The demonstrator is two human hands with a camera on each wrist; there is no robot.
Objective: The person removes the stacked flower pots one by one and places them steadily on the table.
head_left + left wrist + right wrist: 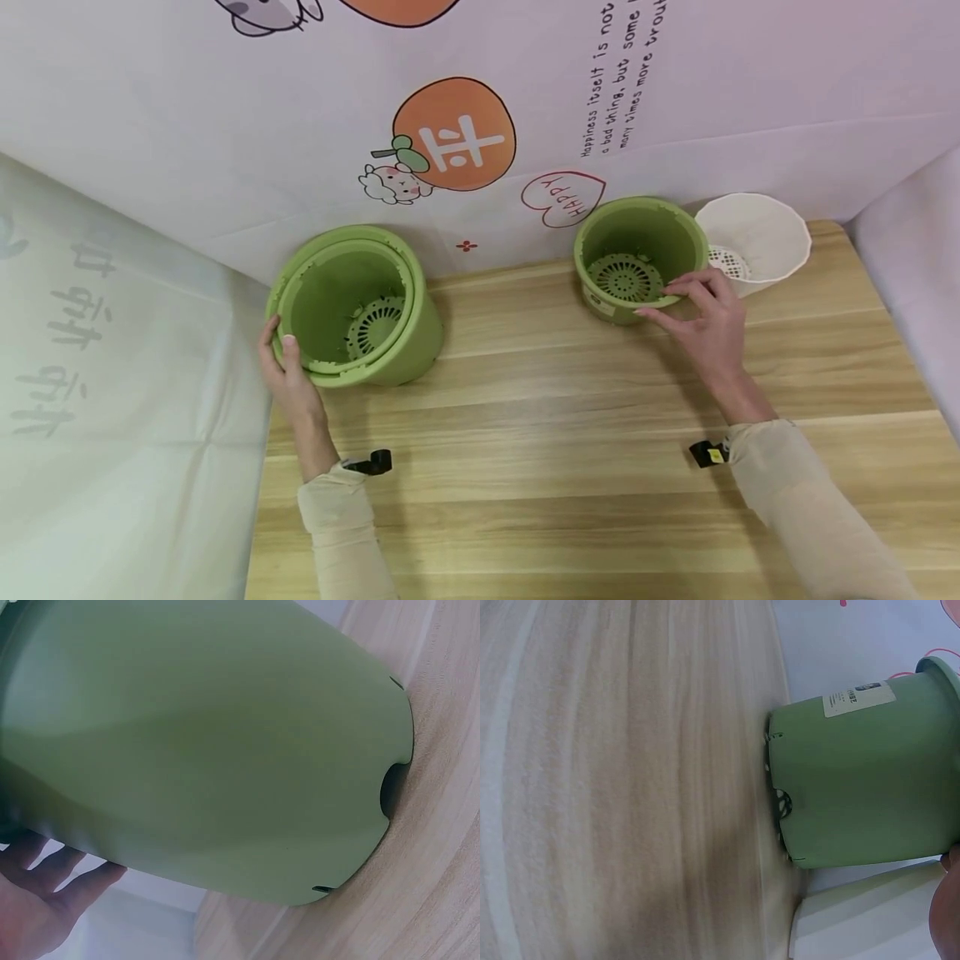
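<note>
Left hand (291,385) had the rim of the nested green pots (424,333), thumb over the lip, fingers against the outside wall; narrow hold, near-left side. Stack stood just beyond and right of that grip, base on the wood table (525,450); an inner pot (318,300) sat inside the outer one. Right hand (712,333) pinched the rim of the small green pot (637,227) between thumb and fingers at its near-right edge, so the pot was beyond and left of that grip. Couldn't tell if its base was fully seated. White pot (765,237) was just beyond the right grip; overlapped the green one in view, contact unclear. Handling, my read: thin moulded plastic, light, fairly stiff, wall likely to flex a bit under a hard squeeze, smooth sides probably a bit slippery, not very fragile. Rim looked the best hold; on the stack I'd take both lips together, since the inner one could slip separately. Pose: both forearms extended forward, well apart, angled slightly outward from the wrists. Left thumb lay on top, fingers low outside; right hand sat above the rim, fingers bent, thumb nearest the body.
</note>
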